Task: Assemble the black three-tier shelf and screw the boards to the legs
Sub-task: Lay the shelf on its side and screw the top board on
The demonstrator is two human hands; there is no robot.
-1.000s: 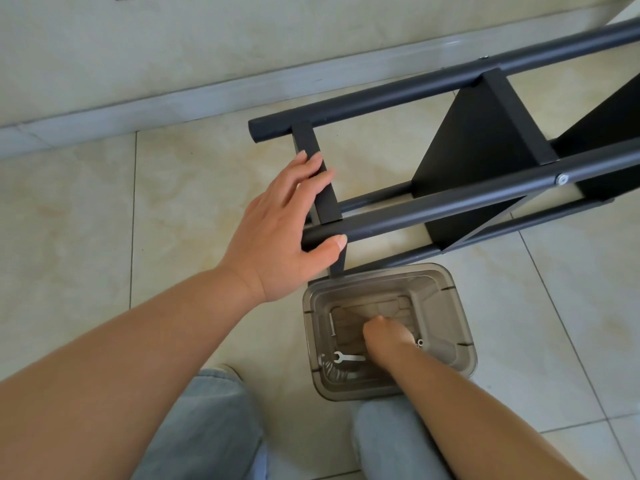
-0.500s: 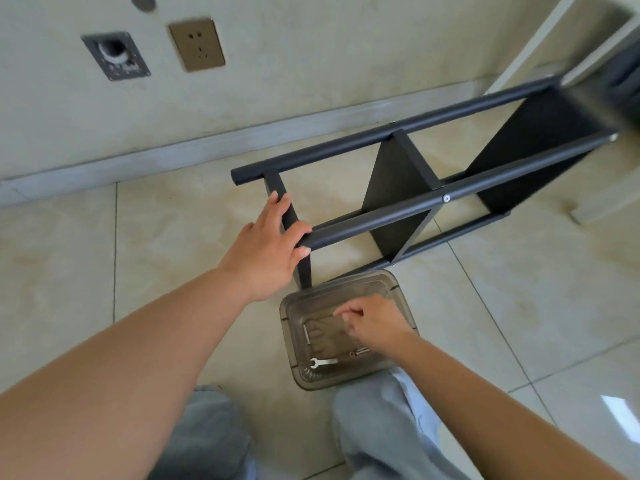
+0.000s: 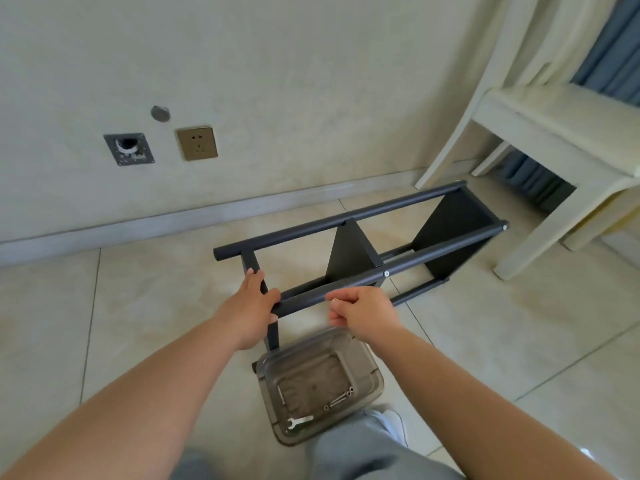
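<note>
The black shelf (image 3: 350, 251) lies on its side on the tiled floor, two boards fixed between round black legs (image 3: 440, 251). My left hand (image 3: 250, 311) holds the near end, fingers on the end board and thumb under the near leg. Just to its right, my right hand (image 3: 363, 315) hovers beside that same leg with fingers curled, pinching what looks like a small screw (image 3: 335, 300). A silver screw head (image 3: 386, 273) shows in the leg at the middle board.
A clear plastic box (image 3: 378, 380) sits on the floor before my knees, holding a small wrench (image 3: 300, 421) and loose screws (image 3: 341, 398). A cream chair (image 3: 554, 133) stands at the right, close to the shelf's far end. The wall with a socket (image 3: 197, 143) is behind.
My right hand came up out of the plastic box and rose to the near leg with fingers pinched. The view tilted up and back. My left hand kept its hold on the shelf's end.
</note>
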